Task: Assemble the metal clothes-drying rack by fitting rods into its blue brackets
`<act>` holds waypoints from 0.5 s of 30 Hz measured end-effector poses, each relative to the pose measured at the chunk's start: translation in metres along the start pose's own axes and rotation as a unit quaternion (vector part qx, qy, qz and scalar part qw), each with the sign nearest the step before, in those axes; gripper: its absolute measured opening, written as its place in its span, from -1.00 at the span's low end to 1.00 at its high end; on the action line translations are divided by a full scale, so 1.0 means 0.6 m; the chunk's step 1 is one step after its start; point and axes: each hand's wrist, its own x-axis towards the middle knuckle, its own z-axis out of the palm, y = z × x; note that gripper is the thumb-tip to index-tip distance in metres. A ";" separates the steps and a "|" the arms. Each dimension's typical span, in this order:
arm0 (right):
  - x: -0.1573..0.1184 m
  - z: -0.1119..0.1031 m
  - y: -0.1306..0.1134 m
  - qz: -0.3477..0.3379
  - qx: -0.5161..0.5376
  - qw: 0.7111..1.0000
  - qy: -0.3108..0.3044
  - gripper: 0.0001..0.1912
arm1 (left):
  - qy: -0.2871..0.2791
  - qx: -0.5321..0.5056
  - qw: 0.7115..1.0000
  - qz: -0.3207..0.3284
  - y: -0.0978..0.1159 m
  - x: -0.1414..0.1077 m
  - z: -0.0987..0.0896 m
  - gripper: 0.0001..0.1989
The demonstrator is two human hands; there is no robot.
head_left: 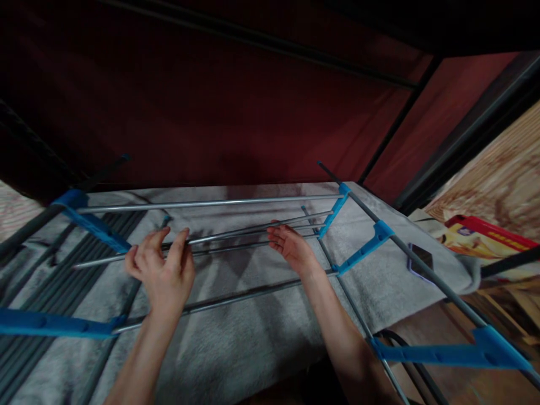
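Note:
A thin metal rod (228, 234) runs at a slight slant across a rack frame of grey tubes and blue plastic brackets. My left hand (162, 264) has its fingers curled over this rod near its left part. The rod's left end pokes out past a blue bracket (99, 228), and its right end lies at another blue bracket (333, 212). My right hand (293, 247) is held palm up with its fingers loosely apart, the fingertips close to the rod. Whether they touch it I cannot tell. Another metal rod (211, 203) spans the frame at the back.
Several grey tubes (63, 281) lie side by side at the left on a grey cloth (253, 320). A phone (419, 261) rests on the cloth at the right, near a red and yellow package (485, 236). Dark red fabric (232, 112) stands behind.

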 end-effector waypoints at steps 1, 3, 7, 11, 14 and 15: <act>-0.001 -0.001 -0.002 0.003 -0.003 1.000 -0.002 -0.83 | 0.014 0.008 1.000 -0.018 -0.004 -0.001 -0.003 -0.51; -0.003 -0.002 -0.005 0.007 -0.009 1.000 -0.009 -0.80 | 0.049 0.021 0.996 -0.070 -0.016 -0.002 -0.011 -0.53; -0.002 -0.006 -0.009 0.014 -0.015 1.000 -0.023 -0.73 | 0.100 0.008 0.981 -0.168 -0.045 -0.004 -0.030 -0.55; -0.002 -0.008 -0.010 0.018 -0.025 0.999 -0.022 -0.72 | 0.164 -0.003 0.960 -0.225 -0.070 -0.001 -0.046 -0.49; -0.003 -0.009 -0.011 0.018 -0.024 0.999 -0.020 -0.72 | 0.178 -0.071 0.938 -0.290 -0.092 0.004 -0.040 -0.45; -0.004 -0.009 -0.011 0.018 -0.023 0.999 -0.020 -0.72 | 0.181 -0.126 0.920 -0.324 -0.099 0.005 -0.034 -0.47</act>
